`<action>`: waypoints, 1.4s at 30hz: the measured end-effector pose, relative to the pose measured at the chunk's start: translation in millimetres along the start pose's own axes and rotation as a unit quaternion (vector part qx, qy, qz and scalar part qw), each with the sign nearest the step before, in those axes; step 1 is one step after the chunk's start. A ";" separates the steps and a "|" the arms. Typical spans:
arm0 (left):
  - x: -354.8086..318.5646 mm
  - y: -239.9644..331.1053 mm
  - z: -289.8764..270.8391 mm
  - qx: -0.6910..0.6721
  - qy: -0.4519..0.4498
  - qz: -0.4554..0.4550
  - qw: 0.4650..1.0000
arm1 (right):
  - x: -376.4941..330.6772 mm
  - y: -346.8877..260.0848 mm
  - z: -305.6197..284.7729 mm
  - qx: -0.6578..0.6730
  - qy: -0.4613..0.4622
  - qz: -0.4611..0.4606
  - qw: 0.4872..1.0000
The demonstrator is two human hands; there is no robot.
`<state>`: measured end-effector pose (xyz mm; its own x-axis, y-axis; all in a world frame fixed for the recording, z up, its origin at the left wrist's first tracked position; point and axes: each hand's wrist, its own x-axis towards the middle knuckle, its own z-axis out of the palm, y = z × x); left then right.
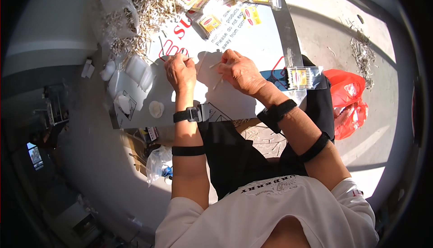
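Hard sunlight and dark shadow split the room; the pale floor (315,15) at the right carries a scatter of thin sticks (362,54), with a red plastic bag (348,99) slumped near the bench (273,40), whose white top bears red and black print; at its far left rises a heap of pale swab-like sticks (151,15), clear plastic film (118,13) lying against the heap's left side; to the right of the heap, along the far edge, clear packets with yellow-and-red labels (208,23) lie jumbled, some overlapping; one more packet (299,78) lies apart at the right-hand edge, rows of sticks showing through it.

The left hand (181,73) is just above the near side of the heap, its grip drawn into a close pinch, fingers curled; what it has hold of, if anything, I cannot tell; the right hand (241,72) is a little way to its right, its grip closed at thumb and fingertips on a single pale stick (214,65), which juts out toward the left hand; a second stick (218,84) shows just below the right hand, whether held or lying I cannot tell; left of the left hand are clear plastic sleeves (140,73), and nearer the person a round white piece (156,109) lies beside the left forearm.
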<state>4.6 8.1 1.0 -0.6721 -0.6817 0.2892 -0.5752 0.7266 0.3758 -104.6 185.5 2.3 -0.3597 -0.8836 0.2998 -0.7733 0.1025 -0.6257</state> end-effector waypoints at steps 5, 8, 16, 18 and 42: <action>18.7 -39.5 -9.3 0.162 0.112 -0.036 0.980 | -14.4 -4.8 -3.8 0.039 0.015 0.042 0.998; 23.3 -31.2 -10.0 -0.019 -0.034 -0.121 0.992 | -30.9 5.1 -11.4 0.102 0.097 0.150 0.979; -11.0 10.9 -0.8 -0.054 -0.050 0.038 0.997 | -0.3 8.3 -30.6 -0.008 0.026 0.076 0.997; -6.0 23.2 2.5 -0.056 -0.065 0.047 0.995 | 8.7 10.5 -26.5 -0.045 0.017 0.062 0.997; 264.6 -27.6 -24.8 0.053 0.033 0.097 0.993 | -13.3 2.3 -14.1 0.001 0.078 0.122 0.989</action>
<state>-145.8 -194.5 89.0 -0.7445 -0.5303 0.4056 -0.4865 0.8470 0.2143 -108.9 203.9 7.0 -0.6124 -0.7509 0.2473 -0.6527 0.3037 -0.6941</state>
